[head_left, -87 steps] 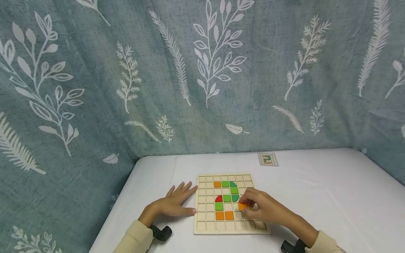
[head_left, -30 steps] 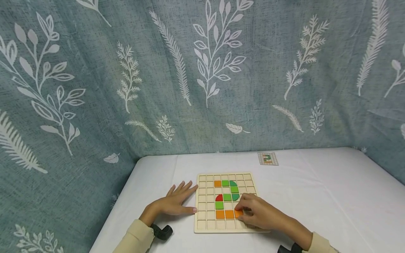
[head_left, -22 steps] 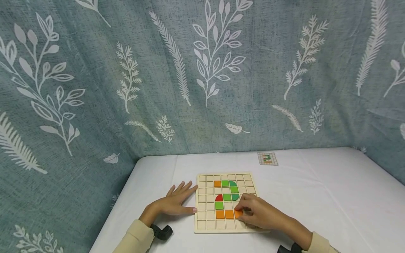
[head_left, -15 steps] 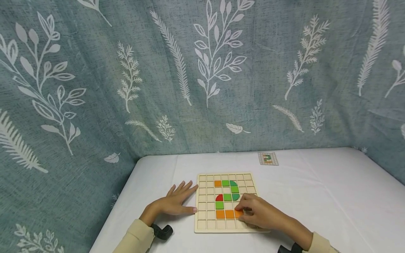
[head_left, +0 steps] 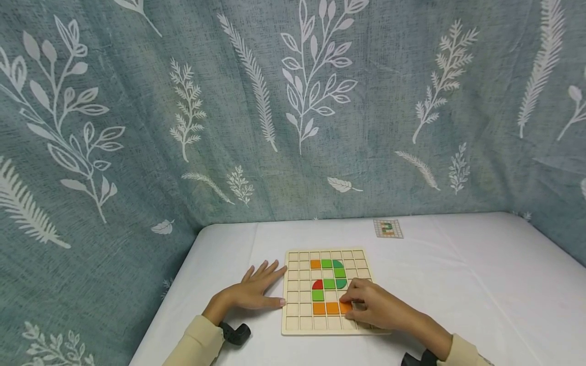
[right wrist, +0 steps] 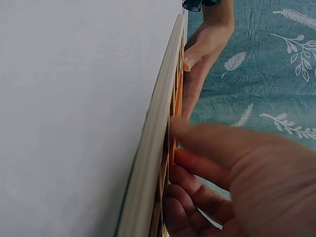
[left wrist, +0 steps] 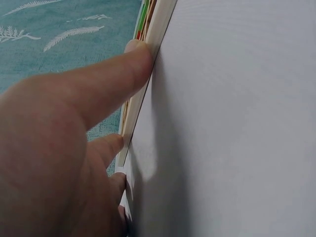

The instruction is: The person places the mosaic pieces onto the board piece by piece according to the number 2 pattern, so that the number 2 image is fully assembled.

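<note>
A wooden grid board lies on the table in the head view. On it, green, orange and red tiles, some square and some with a rounded corner, form a shape like a figure 2. My right hand pinches an orange square tile between thumb and forefinger, at the right end of the bottom orange row. The fingers partly cover that tile. My left hand lies with spread, straight fingers at the board's left side. In the left wrist view its thumb touches the board's edge.
A small pattern card showing a similar figure on a grid lies farther back on the white-covered table. Behind the table hangs a blue-green curtain with white leaf prints. Both wrists wear black straps with cameras.
Since the oldest frame, my right hand has brought the orange square tile down and slightly left, beside the other two orange tiles. During the last second both hands hold still.
</note>
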{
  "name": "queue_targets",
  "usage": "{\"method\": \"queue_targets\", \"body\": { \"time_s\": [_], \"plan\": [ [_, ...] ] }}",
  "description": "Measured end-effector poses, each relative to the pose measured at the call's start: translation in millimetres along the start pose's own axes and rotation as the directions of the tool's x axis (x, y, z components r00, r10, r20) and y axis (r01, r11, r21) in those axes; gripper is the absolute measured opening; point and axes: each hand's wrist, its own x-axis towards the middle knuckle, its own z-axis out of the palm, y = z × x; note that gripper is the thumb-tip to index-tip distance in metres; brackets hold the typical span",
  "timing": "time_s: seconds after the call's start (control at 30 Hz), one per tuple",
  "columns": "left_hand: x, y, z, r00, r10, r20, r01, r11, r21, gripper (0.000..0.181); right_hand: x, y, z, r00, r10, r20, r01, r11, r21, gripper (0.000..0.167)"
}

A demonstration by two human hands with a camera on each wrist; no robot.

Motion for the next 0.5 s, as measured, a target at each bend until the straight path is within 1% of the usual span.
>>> {"method": "queue_targets", "body": {
  "time_s": [0.13,0.27,0.37,0.43,0.5],
  "plan": [
    [1.4,-1.6,0.3,1.0,0.002,0.003,-0.002,1.0,-0.005,0.09,0.0,0,-2,1.0,0.006,-0.022,-0.005,0.999,0.043,0.028],
    [2.4,-3.2,-1.2,1.0,0.017,0.0,-0.017,1.0,-0.01,0.088,-1.8,3,-12,0.997,-0.017,-0.075,0.023,0.997,0.078,0.028],
    [3.0,-3.9,-4.7,0.999,0.042,-0.022,-0.043,0.998,-0.044,0.082,-6.8,9,-23,0.993,-0.023,-0.119,0.032,0.997,0.07,0.024],
    [2.9,-5.0,-7.5,0.998,0.048,-0.045,-0.052,0.994,-0.095,0.076,-12.7,15,-30,0.99,0.001,-0.138,0.007,0.998,0.058,0.023],
    [1.7,-8.2,-10.8,0.997,0.037,-0.075,-0.047,0.989,-0.137,0.071,-19.8,22,-38,0.987,0.038,-0.158,-0.032,0.999,0.04,0.022]
  ]
}}
